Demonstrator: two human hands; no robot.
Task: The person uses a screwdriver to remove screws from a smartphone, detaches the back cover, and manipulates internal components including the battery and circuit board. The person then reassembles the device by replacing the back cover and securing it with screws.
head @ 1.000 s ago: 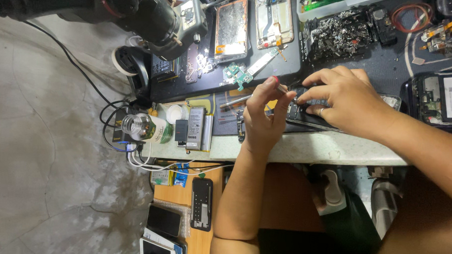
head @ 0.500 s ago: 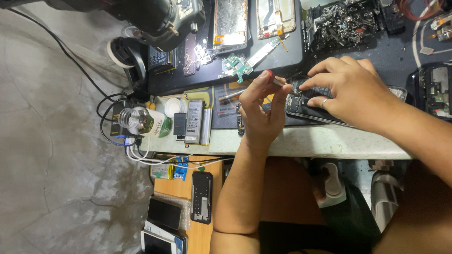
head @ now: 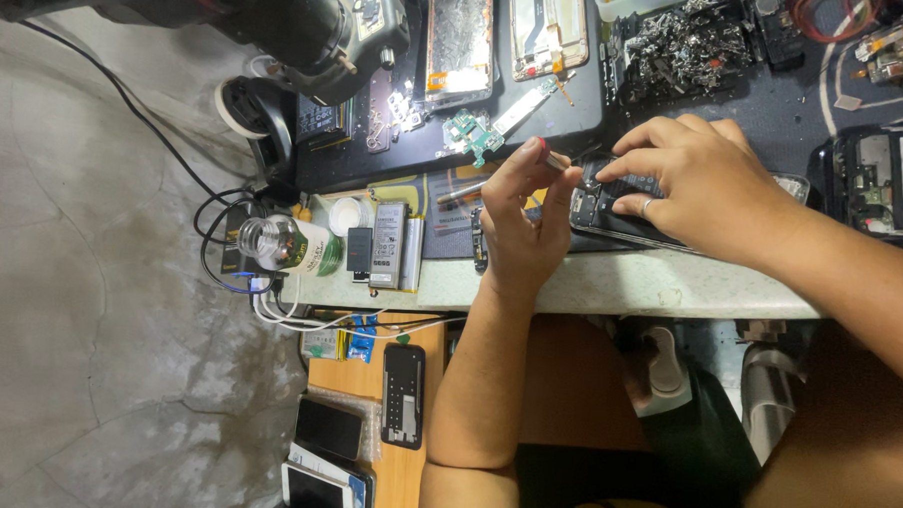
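Note:
An opened dark phone [head: 601, 211] lies near the front edge of the workbench [head: 611, 285]. My right hand [head: 709, 188] rests on it, fingers spread and pressing it down. My left hand [head: 520, 226] stands just left of the phone and pinches a thin screwdriver [head: 549, 157] with a red end between thumb and fingertips. The tool slants towards the phone's left end, and its tip is hidden by my fingers.
A black microscope [head: 309, 24] hangs over the dark mat at top left. Two stripped phones [head: 459, 39], a small green circuit board [head: 473, 135] and a pile of metal parts [head: 684, 42] lie behind. A glass bottle [head: 287, 246] and battery [head: 387, 244] stand left. Another open phone [head: 889, 179] sits right.
The view has shifted a little. My left hand has turned the red-ended screwdriver upward beside the phone. My right hand stays on the phone.

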